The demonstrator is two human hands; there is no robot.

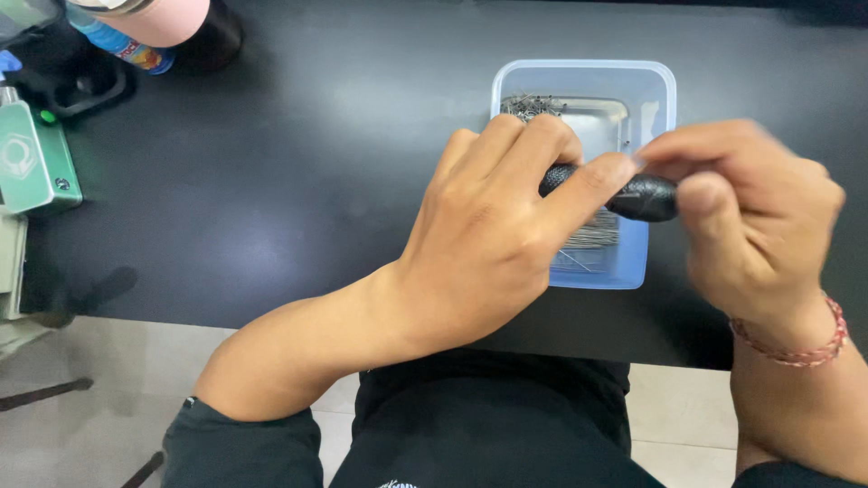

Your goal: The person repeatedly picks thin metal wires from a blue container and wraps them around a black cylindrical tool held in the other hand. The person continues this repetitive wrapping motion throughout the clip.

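My left hand [493, 230] is wrapped around one end of a short black textured cylinder [644, 195], like a tool handle, held level above the table. My right hand [755, 217], slightly blurred, pinches the other end of that cylinder with thumb and fingers. Both hands hover over a clear blue plastic tray [657, 86] that holds several thin metal pins [597, 233], with another heap of them at its far left corner. A red cord bracelet [796, 348] circles my right wrist.
The black tabletop [298, 181] runs to a front edge near my body. At the far left stand a green metal device [32, 163], a black holder [77, 86], a pink bottle [163, 18] and a dark container [212, 41]. Pale floor shows below.
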